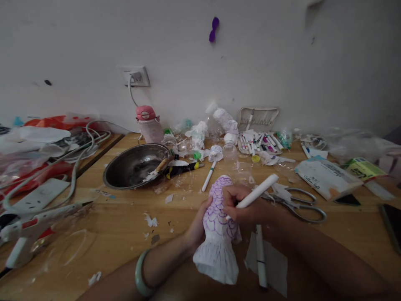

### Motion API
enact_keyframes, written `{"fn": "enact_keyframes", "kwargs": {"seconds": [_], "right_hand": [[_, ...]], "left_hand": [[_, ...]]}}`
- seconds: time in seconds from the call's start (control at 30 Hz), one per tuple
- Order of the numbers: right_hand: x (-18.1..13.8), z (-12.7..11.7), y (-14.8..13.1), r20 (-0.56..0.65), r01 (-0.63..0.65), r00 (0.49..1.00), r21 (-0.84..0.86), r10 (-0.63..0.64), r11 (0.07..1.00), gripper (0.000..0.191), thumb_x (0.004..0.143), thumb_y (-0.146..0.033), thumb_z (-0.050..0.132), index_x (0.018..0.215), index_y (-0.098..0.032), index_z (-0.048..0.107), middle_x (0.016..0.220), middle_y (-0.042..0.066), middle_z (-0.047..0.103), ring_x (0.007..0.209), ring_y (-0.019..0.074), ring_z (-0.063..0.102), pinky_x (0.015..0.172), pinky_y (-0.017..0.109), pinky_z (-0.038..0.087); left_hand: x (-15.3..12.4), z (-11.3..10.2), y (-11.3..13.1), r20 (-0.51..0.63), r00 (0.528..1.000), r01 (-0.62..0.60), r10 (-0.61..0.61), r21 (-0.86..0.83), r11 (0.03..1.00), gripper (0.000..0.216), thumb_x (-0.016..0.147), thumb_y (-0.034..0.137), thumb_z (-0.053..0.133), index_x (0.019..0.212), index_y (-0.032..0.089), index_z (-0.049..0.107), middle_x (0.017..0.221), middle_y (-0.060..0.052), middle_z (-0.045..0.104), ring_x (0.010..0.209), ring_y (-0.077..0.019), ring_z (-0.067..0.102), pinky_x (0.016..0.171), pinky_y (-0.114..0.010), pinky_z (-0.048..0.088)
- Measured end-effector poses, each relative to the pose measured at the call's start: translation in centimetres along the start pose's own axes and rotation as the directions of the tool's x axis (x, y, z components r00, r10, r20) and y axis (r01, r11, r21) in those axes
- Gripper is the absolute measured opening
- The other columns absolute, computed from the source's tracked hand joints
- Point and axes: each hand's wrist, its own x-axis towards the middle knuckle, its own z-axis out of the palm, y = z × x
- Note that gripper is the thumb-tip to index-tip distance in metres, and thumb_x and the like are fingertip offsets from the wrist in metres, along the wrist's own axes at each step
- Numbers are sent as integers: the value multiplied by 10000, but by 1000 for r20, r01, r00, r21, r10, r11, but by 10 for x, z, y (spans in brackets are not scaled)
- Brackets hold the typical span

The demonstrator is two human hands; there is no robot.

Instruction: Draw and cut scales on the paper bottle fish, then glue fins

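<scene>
A white papered fish figure (216,223) with purple scale lines and a flared, pleated tail stands out in front of me, tail toward my body. Around its left side my left hand (198,223) is closed, holding it; some fingers are hidden behind the figure. My right hand (242,205) grips a white marker (258,190), its tip touching or very near the scaled surface. Below the right forearm, a second white marker (260,255) lies on a piece of white paper (278,267). Scissors (300,205) rest to the right of my right hand.
A metal bowl (117,167) with a brush sits left, near a pink-lidded bottle (148,125). Several markers (260,142) lie in an opened case at the back. A glue gun (37,221) and power strip (37,196) are at left; a tissue pack (327,175) is right.
</scene>
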Motion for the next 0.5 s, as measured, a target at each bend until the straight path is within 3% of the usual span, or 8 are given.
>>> {"fn": "enact_keyframes", "kwargs": {"seconds": [0.1, 0.27, 0.33, 0.5], "right_hand": [[0, -1, 0, -26, 2, 1000, -35, -3, 999, 180, 685, -217, 547, 627, -212, 377, 581, -61, 407, 510, 83, 346, 444, 194, 254], [0, -2, -2, 62, -10, 998, -9, 10, 1000, 204, 690, -223, 559, 619, -218, 368, 556, -67, 386, 496, 85, 320, 442, 209, 236], [0, -2, -3, 11, 8, 1000, -51, -7, 999, 185, 687, -207, 549, 621, -217, 376, 568, -61, 391, 509, 88, 320, 456, 215, 243], [1, -1, 0, 64, -16, 998, -19, 17, 1000, 207, 675, -226, 557, 604, -215, 363, 548, -71, 384, 499, 81, 319, 457, 209, 245]], "left_hand": [[-2, 4, 0, -60, 997, -40, 40, 7, 999, 311, 750, 412, 706, 819, 109, 703, 713, -58, 739, 694, -180, 694, 780, -250, 506], [-6, 14, 1, -214, 969, -125, 125, 17, 992, 305, 903, 299, 523, 798, 86, 714, 680, -45, 725, 668, -161, 688, 735, -234, 493], [-4, 13, 1, -238, 958, -166, 163, 6, 986, 259, 875, 268, 565, 740, 98, 704, 673, -48, 727, 635, -154, 676, 712, -224, 491], [1, 4, 1, -215, 949, -215, 229, 87, 973, 181, 826, 269, 643, 816, 100, 705, 754, -64, 743, 753, -175, 684, 819, -236, 465]]}}
